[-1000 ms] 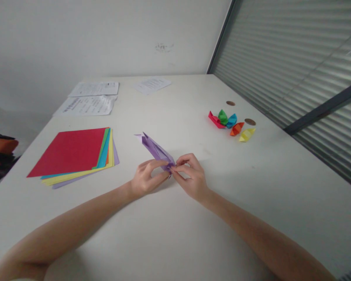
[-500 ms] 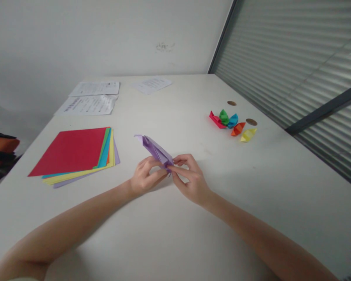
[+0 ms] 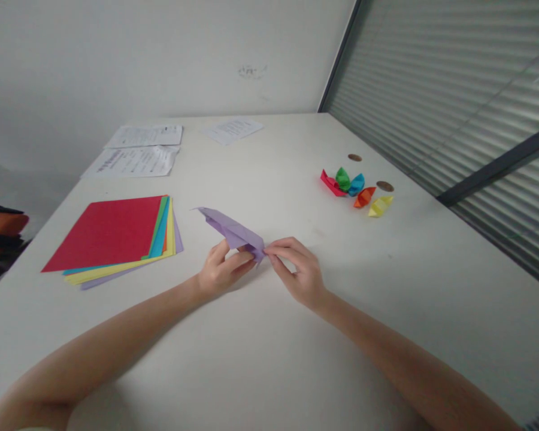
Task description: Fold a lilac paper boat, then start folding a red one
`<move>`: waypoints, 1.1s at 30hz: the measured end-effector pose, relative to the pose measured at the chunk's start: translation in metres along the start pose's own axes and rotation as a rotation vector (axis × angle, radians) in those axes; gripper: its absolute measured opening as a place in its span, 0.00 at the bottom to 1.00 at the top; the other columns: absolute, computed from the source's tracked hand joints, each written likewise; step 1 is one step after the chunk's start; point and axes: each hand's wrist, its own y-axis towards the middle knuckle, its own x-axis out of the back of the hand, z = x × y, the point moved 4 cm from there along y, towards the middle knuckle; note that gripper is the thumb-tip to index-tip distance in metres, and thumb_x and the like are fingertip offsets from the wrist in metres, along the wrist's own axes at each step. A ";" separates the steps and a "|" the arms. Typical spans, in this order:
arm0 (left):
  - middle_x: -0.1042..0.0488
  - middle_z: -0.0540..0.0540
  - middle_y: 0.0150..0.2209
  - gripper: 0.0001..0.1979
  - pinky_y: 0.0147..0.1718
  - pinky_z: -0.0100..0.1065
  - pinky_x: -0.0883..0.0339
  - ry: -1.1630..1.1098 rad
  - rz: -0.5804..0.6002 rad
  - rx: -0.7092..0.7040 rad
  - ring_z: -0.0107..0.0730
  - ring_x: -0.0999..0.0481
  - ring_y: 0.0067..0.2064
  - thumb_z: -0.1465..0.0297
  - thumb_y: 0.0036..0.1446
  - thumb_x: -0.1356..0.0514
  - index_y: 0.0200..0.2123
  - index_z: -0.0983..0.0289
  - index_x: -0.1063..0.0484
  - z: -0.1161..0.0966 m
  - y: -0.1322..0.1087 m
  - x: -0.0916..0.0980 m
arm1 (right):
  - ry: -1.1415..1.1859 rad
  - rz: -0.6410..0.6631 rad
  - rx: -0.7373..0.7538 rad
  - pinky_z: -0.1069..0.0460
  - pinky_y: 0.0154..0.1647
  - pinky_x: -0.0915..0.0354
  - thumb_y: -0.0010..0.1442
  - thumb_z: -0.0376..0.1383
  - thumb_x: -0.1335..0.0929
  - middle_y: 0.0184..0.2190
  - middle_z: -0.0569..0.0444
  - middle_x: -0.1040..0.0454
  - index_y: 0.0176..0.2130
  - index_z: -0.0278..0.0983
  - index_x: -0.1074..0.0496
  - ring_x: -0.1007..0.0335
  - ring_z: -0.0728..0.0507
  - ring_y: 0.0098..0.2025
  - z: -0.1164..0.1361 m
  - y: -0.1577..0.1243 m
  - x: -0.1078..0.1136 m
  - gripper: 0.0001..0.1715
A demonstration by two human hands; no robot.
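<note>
One purple folded paper, centre of frame, raised just above the bench; long axis runs from lower right to upper left, its pointed tip aimed upper left. Left hand sits beneath its near end, fingers closed on it; right hand pinches the same end from the right, fingertips together. One fanned stack of coloured sheets, left of centre. Five small folded boats, upper right. Three printed sheets, upper left.
</note>
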 end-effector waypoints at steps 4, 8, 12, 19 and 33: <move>0.25 0.54 0.36 0.06 0.32 0.29 0.30 -0.109 0.010 0.029 0.28 0.25 0.35 0.74 0.55 0.35 0.36 0.61 0.27 0.001 -0.001 -0.005 | 0.272 -0.021 -0.265 0.51 0.37 0.27 0.57 0.38 0.28 0.33 0.52 0.26 0.35 0.39 0.24 0.27 0.47 0.35 -0.017 0.004 -0.001 0.05; 0.26 0.54 0.36 0.06 0.33 0.29 0.29 -0.143 0.016 0.040 0.28 0.25 0.35 0.74 0.55 0.35 0.37 0.62 0.27 -0.003 0.001 -0.005 | 0.487 0.006 -0.448 0.53 0.33 0.29 0.50 0.41 0.24 0.28 0.55 0.26 0.31 0.37 0.26 0.27 0.49 0.31 -0.028 0.003 -0.008 0.12; 0.25 0.55 0.37 0.09 0.33 0.29 0.28 -0.158 -0.013 0.063 0.28 0.25 0.35 0.73 0.56 0.35 0.41 0.61 0.27 -0.008 0.007 -0.001 | 0.610 0.009 -0.591 0.53 0.31 0.30 0.48 0.41 0.23 0.26 0.57 0.26 0.32 0.36 0.26 0.28 0.50 0.27 -0.036 -0.001 -0.013 0.14; 0.27 0.53 0.37 0.06 0.33 0.29 0.28 -0.209 -0.014 0.073 0.28 0.25 0.36 0.73 0.56 0.35 0.37 0.62 0.27 -0.011 0.009 -0.002 | 0.744 -0.039 -0.673 0.53 0.30 0.30 0.42 0.41 0.21 0.28 0.57 0.26 0.32 0.37 0.28 0.29 0.50 0.28 -0.045 -0.004 -0.020 0.19; 0.23 0.53 0.37 0.09 0.37 0.28 0.27 -0.262 0.054 0.037 0.28 0.22 0.37 0.78 0.55 0.35 0.39 0.63 0.27 -0.010 0.008 -0.005 | 0.671 -0.015 -0.695 0.52 0.33 0.32 0.48 0.43 0.23 0.26 0.58 0.26 0.32 0.37 0.28 0.29 0.50 0.28 -0.040 -0.002 -0.016 0.16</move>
